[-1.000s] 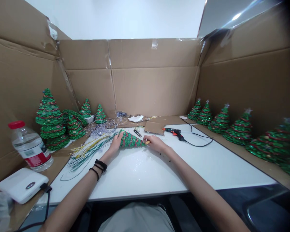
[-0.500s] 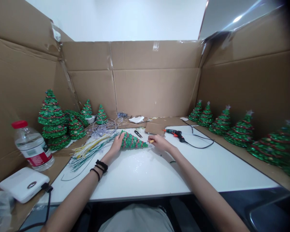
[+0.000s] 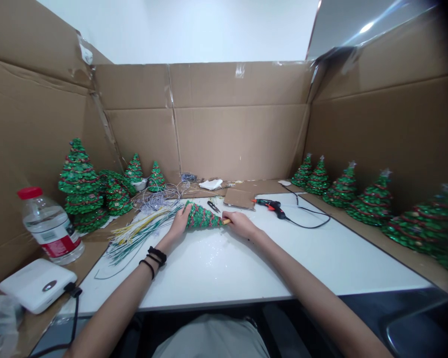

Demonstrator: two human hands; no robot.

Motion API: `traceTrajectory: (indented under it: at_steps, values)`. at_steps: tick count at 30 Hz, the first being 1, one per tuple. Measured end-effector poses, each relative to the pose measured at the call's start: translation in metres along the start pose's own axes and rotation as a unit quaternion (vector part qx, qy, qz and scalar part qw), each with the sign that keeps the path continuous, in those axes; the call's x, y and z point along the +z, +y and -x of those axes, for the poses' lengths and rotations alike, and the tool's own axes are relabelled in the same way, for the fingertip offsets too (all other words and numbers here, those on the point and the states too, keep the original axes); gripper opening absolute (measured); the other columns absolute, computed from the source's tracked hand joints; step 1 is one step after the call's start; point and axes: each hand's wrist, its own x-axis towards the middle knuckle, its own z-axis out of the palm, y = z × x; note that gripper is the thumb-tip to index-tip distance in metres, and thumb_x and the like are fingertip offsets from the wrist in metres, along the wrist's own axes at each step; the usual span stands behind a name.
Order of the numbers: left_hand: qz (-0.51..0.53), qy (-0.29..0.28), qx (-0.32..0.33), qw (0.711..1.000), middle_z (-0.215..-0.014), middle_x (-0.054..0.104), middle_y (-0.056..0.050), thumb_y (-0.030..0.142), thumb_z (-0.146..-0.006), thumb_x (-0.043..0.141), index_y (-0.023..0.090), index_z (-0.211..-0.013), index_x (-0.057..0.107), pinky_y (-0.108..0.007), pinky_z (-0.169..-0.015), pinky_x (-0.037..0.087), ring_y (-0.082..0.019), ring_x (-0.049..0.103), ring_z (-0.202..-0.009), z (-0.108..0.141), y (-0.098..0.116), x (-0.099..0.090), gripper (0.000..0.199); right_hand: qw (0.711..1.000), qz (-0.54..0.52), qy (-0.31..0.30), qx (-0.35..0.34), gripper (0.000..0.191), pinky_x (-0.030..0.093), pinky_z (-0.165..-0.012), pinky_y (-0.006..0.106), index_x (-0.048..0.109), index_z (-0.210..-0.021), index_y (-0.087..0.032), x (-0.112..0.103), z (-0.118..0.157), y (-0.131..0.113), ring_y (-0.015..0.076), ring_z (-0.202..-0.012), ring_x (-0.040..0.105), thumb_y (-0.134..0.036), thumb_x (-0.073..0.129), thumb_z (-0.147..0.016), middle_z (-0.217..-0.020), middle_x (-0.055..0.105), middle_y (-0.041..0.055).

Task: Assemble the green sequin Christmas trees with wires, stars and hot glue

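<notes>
Over the white table (image 3: 283,268), your left grip (image 3: 179,222) clasps a green tinsel tree (image 3: 201,217) on its side; your right grip (image 3: 242,223) clenches its wooden stick (image 3: 226,221); finished trees (image 3: 369,204) line both sides; an unused wire bundle (image 3: 138,233) lies left.

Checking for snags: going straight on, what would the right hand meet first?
The right hand would likely meet the tan stick first, then the green sequinned tree it pokes from; depth is unclear.

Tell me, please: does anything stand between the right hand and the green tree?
Yes. A short wooden stick lies between them, at the right end of the green tree; the right hand holds that stick.
</notes>
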Motion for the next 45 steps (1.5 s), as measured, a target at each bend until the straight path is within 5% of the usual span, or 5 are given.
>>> traceTrajectory:
  at_steps: [8,25,36,45]
  values:
    - [-0.003,-0.007,0.006,1.0,-0.08,0.067,-0.006,0.065,-0.072,0.053,0.016,-0.076,0.063,-0.032,-0.081,0.045,-0.024,0.059,-0.085,0.001,0.004,-0.001,0.05,0.997,-0.079,-0.006,-0.014,0.014,0.031,-0.06,0.021,0.062,-0.077,-0.017,-0.014,0.002,0.033,0.014,-0.067,0.054,-0.019,0.049,-0.081,-0.073,0.064,0.0026]
    - [0.004,-0.002,-0.015,1.0,-0.082,0.068,-0.007,0.066,-0.071,0.053,0.015,-0.082,0.064,-0.031,-0.079,0.046,-0.023,0.061,-0.083,0.001,0.003,-0.001,0.053,0.999,-0.029,0.008,0.012,0.02,0.026,-0.059,0.022,0.061,-0.086,-0.019,0.005,0.001,0.0,0.0165,-0.071,0.052,-0.012,0.045,-0.078,-0.077,0.064,0.0039]
    - [0.001,-0.02,-0.017,1.0,-0.081,0.067,-0.007,0.065,-0.072,0.052,0.015,-0.081,0.062,-0.031,-0.08,0.045,-0.023,0.06,-0.087,0.002,0.006,0.0,0.052,0.999,-0.037,-0.016,-0.003,0.015,0.028,-0.058,0.021,0.061,-0.079,-0.017,-0.016,0.004,0.031,0.0144,-0.066,0.053,-0.019,0.047,-0.083,-0.074,0.064,0.0039]
    - [0.003,-0.013,-0.011,1.0,-0.081,0.067,-0.006,0.064,-0.074,0.051,0.015,-0.079,0.062,-0.03,-0.074,0.046,-0.022,0.06,-0.082,0.001,0.001,-0.001,0.051,1.0,-0.015,0.008,-0.002,0.021,0.028,-0.06,0.022,0.062,-0.084,-0.019,0.003,0.0,0.0,0.017,-0.072,0.056,-0.008,0.044,-0.078,-0.079,0.066,0.005]
